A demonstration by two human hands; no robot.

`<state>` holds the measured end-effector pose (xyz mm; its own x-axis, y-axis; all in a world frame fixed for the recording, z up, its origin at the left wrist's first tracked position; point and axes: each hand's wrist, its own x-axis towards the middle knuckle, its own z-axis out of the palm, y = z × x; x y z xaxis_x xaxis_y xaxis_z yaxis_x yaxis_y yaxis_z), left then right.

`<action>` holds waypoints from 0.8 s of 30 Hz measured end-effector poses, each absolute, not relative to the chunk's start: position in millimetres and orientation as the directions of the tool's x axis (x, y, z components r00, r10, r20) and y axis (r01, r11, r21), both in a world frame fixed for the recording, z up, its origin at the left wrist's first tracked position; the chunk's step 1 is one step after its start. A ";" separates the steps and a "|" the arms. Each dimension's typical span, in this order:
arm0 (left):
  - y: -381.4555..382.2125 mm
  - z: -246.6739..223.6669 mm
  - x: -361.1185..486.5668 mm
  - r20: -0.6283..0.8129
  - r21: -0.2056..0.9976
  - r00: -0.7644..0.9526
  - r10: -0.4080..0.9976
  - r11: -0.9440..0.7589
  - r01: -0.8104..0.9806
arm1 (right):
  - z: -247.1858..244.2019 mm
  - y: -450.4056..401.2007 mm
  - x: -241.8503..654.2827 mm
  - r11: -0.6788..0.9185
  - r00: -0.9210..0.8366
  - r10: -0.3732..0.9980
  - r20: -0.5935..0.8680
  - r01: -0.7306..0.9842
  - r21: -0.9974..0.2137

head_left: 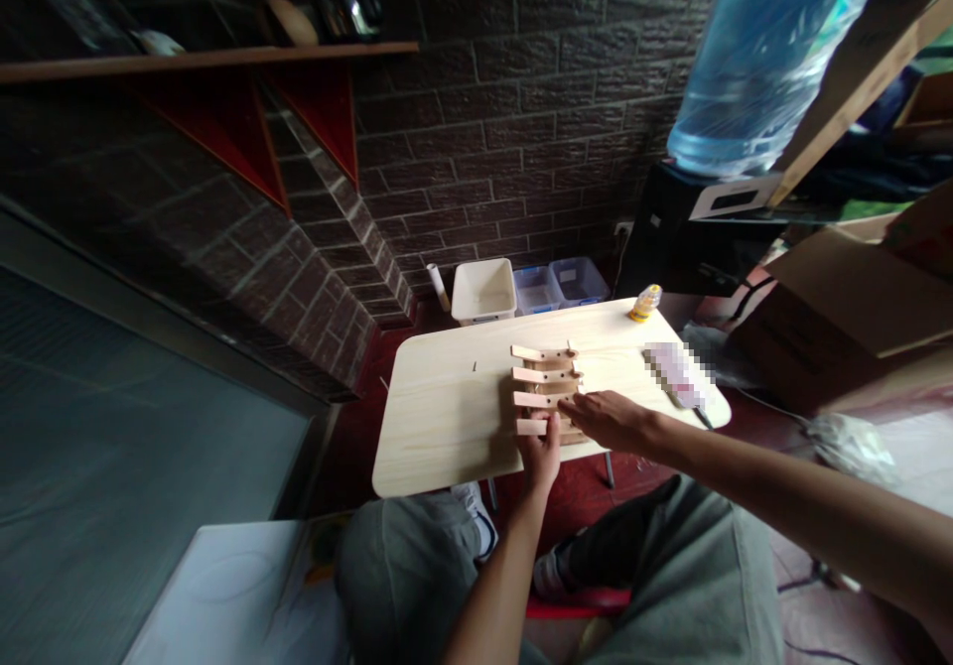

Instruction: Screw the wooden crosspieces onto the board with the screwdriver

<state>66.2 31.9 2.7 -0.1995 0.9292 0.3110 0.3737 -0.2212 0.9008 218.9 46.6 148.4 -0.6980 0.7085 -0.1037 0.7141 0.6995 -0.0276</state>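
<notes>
A wooden piece with several parallel slats [530, 375] lies on the pale wooden table [439, 417]. Dark dots mark the slats, and small pegs or screws stand at their right ends. At the piece's near end, my left hand [542, 455] has its fingers closed around the lowest slat. My right hand [607, 419] comes in from the right, its fingertips together on the right part of the near slats. Whether a small item sits between those fingertips is too small to tell. A small dark screw-like item [475, 366] lies on the table left of the wooden piece.
A yellow-capped bottle [644, 304] stands at the table's far right corner, with a blurred flat item [676, 372] nearer. Beyond the far edge are a white bin [483, 290] and blue bins [577, 280]. A water bottle [751, 69] and cardboard boxes [849, 308] are at right.
</notes>
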 end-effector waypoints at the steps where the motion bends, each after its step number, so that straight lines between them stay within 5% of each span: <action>1: 32.2 1.6 66.4 0.315 0.901 -0.207 0.926 -0.224 0.370 | 148.7 48.5 218.7 0.705 -0.703 0.703 -0.106 0.709 -0.030; 13: 31.2 0.9 65.8 0.317 0.895 -0.197 0.928 -0.224 0.385 | 139.3 47.6 214.9 0.546 -0.543 0.834 -0.096 0.838 0.011; 24: 28.9 11.0 65.9 0.347 0.892 -0.197 0.917 -0.257 0.373 | 136.2 45.9 224.1 0.720 -0.721 0.687 -0.088 0.692 -0.054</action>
